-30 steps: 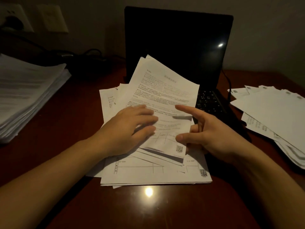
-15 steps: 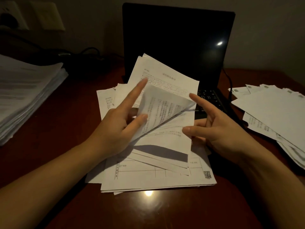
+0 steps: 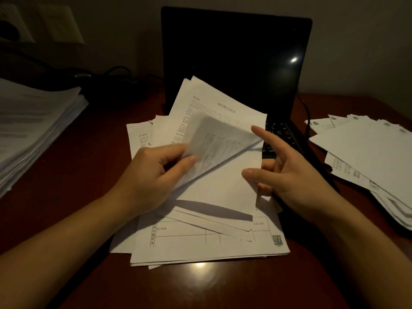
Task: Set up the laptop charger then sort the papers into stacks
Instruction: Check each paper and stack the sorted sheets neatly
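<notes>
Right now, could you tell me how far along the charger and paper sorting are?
Looks done: a cable runs to the right side of the laptop, and a left stack and right stack are laid. In hand: the left hand and right hand hold the top sheet raised off the middle pile. Left: sorting that pile's loose, fanned sheets.

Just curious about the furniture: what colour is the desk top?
The desk is a glossy dark reddish-brown, clearest in the head view.
</notes>
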